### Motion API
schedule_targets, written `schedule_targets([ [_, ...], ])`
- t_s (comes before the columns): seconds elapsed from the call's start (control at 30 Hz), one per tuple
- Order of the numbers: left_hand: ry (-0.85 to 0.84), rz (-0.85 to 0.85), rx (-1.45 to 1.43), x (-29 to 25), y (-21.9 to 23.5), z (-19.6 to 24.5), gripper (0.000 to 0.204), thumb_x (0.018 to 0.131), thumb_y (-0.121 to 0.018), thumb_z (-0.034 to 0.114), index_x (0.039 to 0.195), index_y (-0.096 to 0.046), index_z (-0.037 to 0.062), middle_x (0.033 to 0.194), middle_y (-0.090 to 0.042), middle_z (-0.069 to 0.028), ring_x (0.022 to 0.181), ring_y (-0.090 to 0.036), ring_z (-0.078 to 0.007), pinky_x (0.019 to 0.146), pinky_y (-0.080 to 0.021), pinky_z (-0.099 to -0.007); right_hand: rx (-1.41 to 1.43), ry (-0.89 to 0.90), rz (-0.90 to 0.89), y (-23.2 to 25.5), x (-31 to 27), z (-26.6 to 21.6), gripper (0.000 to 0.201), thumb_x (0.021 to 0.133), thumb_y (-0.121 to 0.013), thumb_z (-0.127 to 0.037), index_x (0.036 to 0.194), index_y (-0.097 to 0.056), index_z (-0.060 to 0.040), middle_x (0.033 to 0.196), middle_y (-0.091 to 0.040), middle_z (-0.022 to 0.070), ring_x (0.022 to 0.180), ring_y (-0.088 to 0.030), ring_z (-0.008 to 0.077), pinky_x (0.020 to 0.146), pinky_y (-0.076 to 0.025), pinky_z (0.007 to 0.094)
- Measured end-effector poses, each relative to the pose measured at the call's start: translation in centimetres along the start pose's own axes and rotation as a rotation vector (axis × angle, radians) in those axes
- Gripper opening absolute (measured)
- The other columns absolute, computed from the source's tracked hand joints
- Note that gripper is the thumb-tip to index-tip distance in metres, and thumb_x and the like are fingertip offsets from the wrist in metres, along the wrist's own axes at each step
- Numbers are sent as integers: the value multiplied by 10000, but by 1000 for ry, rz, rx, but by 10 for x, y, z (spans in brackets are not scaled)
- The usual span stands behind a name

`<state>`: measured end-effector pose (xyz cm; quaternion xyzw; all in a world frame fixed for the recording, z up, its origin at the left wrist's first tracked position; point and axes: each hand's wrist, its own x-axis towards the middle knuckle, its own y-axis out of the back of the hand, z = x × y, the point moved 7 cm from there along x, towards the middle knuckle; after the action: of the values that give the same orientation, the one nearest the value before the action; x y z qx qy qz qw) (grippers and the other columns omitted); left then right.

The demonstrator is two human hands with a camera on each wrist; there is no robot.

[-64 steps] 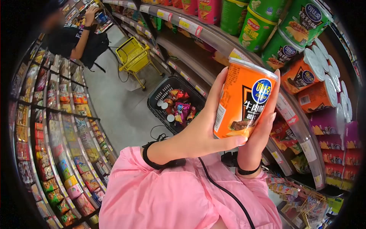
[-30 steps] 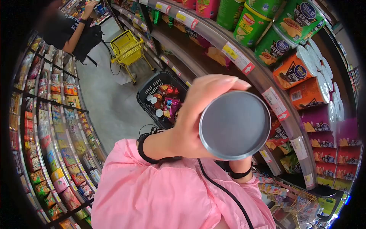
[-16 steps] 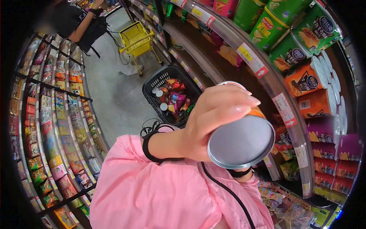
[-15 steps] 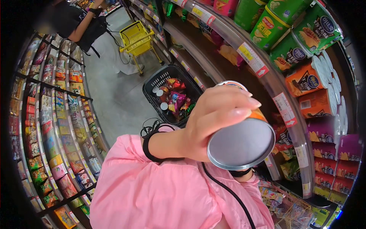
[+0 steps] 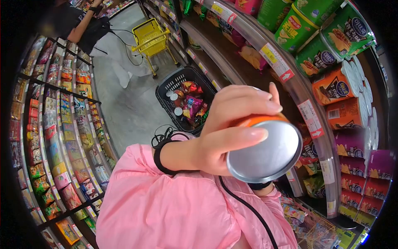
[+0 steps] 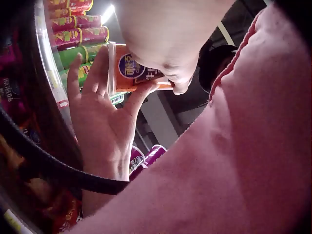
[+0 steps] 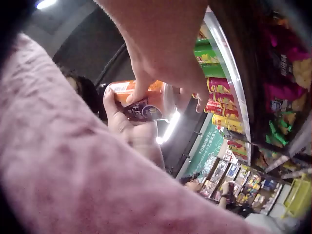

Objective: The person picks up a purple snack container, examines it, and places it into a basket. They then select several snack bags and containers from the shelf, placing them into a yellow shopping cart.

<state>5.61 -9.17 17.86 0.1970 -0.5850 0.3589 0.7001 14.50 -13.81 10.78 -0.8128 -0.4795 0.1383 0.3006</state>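
Observation:
An orange chip can [image 5: 267,151] is tipped so its silver metal bottom faces the head camera. My left hand [image 5: 228,128] grips it, thumb lying over the bottom rim and the other fingers across its far side. In the head view the can hides most of my right hand; only the strapped wrist shows below. The left wrist view shows my right hand [image 6: 105,114] at the pale lid end, its thumb against the can and its fingers past the lid. From the right wrist view, the label of the can [image 7: 146,109] shows between both hands.
A black shopping basket [image 5: 165,108] with snack packs and cans stands on the floor, and a yellow cart [image 5: 151,39] is beyond it near another person [image 5: 85,31]. Shelves of chip cans [image 5: 338,85] rise at right. Snack racks [image 5: 62,137] line the left side.
The can, first held label-up between both hands, has turned so its metal bottom faces the head camera. My left thumb has come onto the bottom rim, and the right hand has gone behind the can.

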Motion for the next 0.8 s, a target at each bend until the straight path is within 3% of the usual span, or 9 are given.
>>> schedule_targets([
  [0.07,-2,42,61,-1,-1,2,463,691,-676,269,1046,-460,64,1025,-518,-181,898,-509,-308,784,-402,-396,-155,45,54,7,0,1,579,805,-534,-99,1288,-216,-66,1183,-427,150,1036,-482,215,871,-414,317],
  [0.3,81,-59,130,5,2,4,575,634,-722,282,1085,-452,49,1085,-479,-189,957,-474,-327,804,-379,-401,-480,691,106,32,-8,8,606,711,-651,-81,1181,-269,-57,1185,-369,151,1084,-413,216,907,-360,332],
  [0.47,211,-114,17,4,-3,-1,657,607,-741,265,1128,-421,23,1098,-474,-158,979,-472,-304,826,-357,-388,-468,659,148,32,-9,4,661,725,-637,-97,1229,-210,-75,1210,-335,169,1083,-412,225,907,-356,334],
  [0.63,219,-243,-63,5,-5,-6,813,515,-795,159,1156,-324,-13,1029,-476,-236,972,-493,-310,839,-384,-425,-434,692,225,24,-7,0,690,732,-633,-115,1260,-190,-126,1210,-347,173,1074,-425,244,894,-384,355],
  [0.73,234,-232,-135,5,-5,-9,770,557,-750,82,1168,-292,-15,1009,-486,-232,965,-496,-303,839,-386,-421,-248,640,123,18,-6,3,672,737,-626,-114,1261,-207,-161,1203,-366,164,1064,-435,255,876,-409,379],
  [0.8,263,-188,-184,4,-8,-10,731,596,-704,43,1178,-265,-16,1004,-486,-236,960,-498,-300,837,-390,-419,-243,633,162,15,-6,-1,656,743,-616,-109,1259,-217,-173,1201,-373,157,1060,-439,258,866,-420,388],
])
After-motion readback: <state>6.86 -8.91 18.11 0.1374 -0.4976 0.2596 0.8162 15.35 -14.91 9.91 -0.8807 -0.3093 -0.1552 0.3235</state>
